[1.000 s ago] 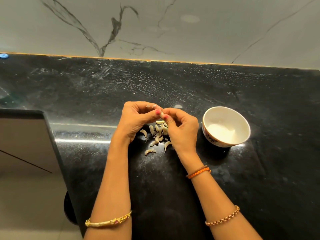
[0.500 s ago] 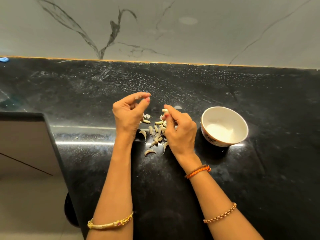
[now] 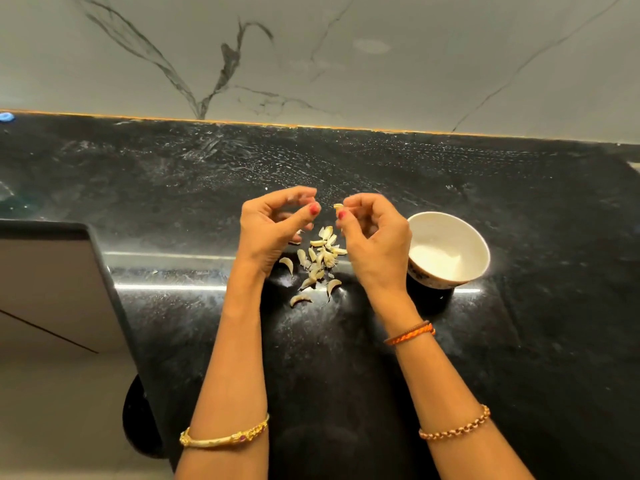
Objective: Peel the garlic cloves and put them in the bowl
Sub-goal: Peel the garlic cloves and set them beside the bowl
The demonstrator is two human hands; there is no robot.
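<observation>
Several garlic cloves (image 3: 320, 258) lie in a loose pile on the black counter (image 3: 346, 358), some with skin flakes around them. Above the pile, my right hand (image 3: 374, 244) pinches one small garlic clove (image 3: 337, 206) between thumb and forefinger. My left hand (image 3: 273, 230) hovers a little to the left of it, fingers curled, thumb and forefinger tips near each other; I cannot tell whether a bit of skin is between them. A white bowl (image 3: 479, 244) stands just right of my right hand and looks empty.
A marble wall (image 3: 311, 57) rises behind the counter. The counter's left edge drops off beside a grey cabinet front (image 3: 52, 289). A small blue object (image 3: 6, 116) sits at the far left back. A dark round thing (image 3: 138, 417) shows below the counter edge.
My hands were joined on one clove, then the left hand pulled away to the left. Both hands now sit slightly higher, with the clove still in the right.
</observation>
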